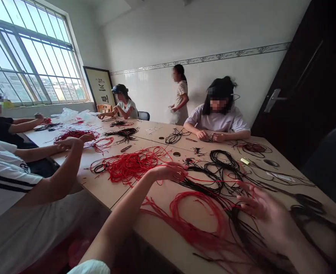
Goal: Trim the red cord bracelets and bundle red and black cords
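While the left hand (pixel 168 171) lies open, the spread right hand (pixel 266 217) nears diagonal black cords (pixel 227 171).

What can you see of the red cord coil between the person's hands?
A loose coil of thin red cord, several strands thick, lies flat on the pale table. Strands trail toward the lower left, and its right side meets black cords. The person's right hand, blurred, is beside it; whether they touch cannot be told.

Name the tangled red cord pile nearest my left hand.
The dense snarl left of your left hand; the red pile nearer you lies in open loops.
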